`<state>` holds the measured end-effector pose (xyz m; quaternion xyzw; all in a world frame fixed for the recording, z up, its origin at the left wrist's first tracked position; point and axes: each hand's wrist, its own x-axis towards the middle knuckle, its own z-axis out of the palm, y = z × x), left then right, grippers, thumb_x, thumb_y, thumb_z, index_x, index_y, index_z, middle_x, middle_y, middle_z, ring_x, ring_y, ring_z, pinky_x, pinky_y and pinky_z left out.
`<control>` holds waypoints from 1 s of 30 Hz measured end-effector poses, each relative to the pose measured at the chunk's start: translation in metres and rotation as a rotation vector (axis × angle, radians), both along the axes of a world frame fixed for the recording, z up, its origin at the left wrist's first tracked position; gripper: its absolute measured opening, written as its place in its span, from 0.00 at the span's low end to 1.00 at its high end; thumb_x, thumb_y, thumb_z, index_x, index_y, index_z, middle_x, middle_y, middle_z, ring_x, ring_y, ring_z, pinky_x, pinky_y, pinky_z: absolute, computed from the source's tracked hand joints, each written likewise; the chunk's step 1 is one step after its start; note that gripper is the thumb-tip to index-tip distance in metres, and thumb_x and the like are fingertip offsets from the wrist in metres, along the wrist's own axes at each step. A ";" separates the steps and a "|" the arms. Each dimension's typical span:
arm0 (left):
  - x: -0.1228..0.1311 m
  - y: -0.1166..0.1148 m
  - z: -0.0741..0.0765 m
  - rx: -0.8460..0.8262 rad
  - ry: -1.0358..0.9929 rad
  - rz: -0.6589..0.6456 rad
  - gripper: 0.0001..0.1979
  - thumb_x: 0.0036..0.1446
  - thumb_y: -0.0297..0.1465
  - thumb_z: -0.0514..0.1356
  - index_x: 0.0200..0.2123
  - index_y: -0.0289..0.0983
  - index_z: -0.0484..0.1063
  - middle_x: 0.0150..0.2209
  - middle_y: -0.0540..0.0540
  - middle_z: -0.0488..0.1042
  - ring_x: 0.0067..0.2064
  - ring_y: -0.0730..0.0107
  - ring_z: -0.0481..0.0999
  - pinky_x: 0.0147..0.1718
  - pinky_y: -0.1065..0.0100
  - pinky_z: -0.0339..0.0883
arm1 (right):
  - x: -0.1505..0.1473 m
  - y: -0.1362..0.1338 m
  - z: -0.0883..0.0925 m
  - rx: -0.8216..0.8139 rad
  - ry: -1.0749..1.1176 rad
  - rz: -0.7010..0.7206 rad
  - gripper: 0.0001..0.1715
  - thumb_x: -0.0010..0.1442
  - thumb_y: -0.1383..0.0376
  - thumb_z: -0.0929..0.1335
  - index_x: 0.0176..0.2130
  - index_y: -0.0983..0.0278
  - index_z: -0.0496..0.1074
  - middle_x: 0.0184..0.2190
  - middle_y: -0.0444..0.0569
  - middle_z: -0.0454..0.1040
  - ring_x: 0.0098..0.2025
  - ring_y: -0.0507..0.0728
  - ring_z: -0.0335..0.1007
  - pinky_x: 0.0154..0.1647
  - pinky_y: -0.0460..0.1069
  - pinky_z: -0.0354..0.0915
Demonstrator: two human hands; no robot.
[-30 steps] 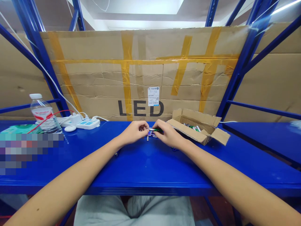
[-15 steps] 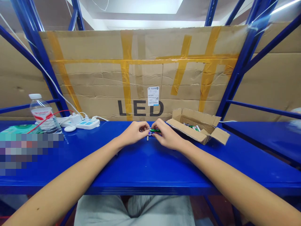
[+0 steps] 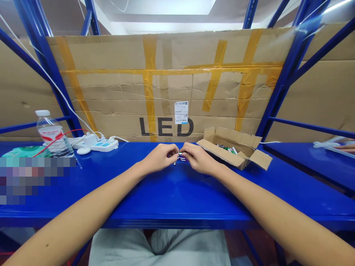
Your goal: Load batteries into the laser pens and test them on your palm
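Observation:
Over the far middle of the blue table, my left hand (image 3: 161,158) and my right hand (image 3: 197,159) meet, fingers bent into a pinch. Between their fingertips is a small, shiny green tube (image 3: 180,154), mostly covered; its exact kind is too small to make out. My right fingers grip it, while my left fingers close at its left end. Just beneath lie shiny purple tubes (image 3: 183,159), partly hidden by the right hand. Small silvery pieces (image 3: 174,163) sit on the table below the left fingertips.
To the right stands an open cardboard box (image 3: 222,152) with several small tubes inside. A power strip (image 3: 104,145), a white round object (image 3: 83,151) and a water bottle (image 3: 52,135) stand left. Another person's hand (image 3: 348,147) shows at the far right beside clear plastic.
My right hand has shifted slightly, and less of the green tube shows now. More of the purple tubes is visible. Another person's hand and clear plastic have come into view at the right.

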<state>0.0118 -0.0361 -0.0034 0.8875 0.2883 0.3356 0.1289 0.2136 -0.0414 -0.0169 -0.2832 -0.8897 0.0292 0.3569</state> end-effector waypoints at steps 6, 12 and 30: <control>0.000 0.003 0.000 -0.028 -0.024 0.019 0.04 0.55 0.29 0.57 0.32 0.35 0.71 0.24 0.52 0.72 0.26 0.75 0.69 0.27 0.73 0.60 | -0.002 -0.003 -0.001 -0.038 0.073 -0.028 0.07 0.57 0.70 0.66 0.37 0.62 0.63 0.35 0.48 0.67 0.35 0.56 0.62 0.36 0.50 0.60; -0.002 0.003 0.002 -0.068 -0.051 0.016 0.05 0.55 0.30 0.57 0.32 0.35 0.71 0.24 0.53 0.71 0.26 0.76 0.67 0.27 0.73 0.60 | 0.000 -0.003 0.000 0.043 0.100 0.021 0.07 0.58 0.74 0.63 0.36 0.62 0.63 0.35 0.49 0.66 0.35 0.56 0.62 0.36 0.51 0.61; -0.001 0.001 0.003 0.051 0.035 0.023 0.04 0.57 0.28 0.56 0.33 0.36 0.71 0.25 0.52 0.73 0.26 0.75 0.68 0.28 0.73 0.59 | -0.004 -0.003 -0.002 -0.061 0.104 -0.048 0.05 0.58 0.69 0.66 0.36 0.62 0.62 0.33 0.48 0.68 0.34 0.56 0.63 0.35 0.50 0.60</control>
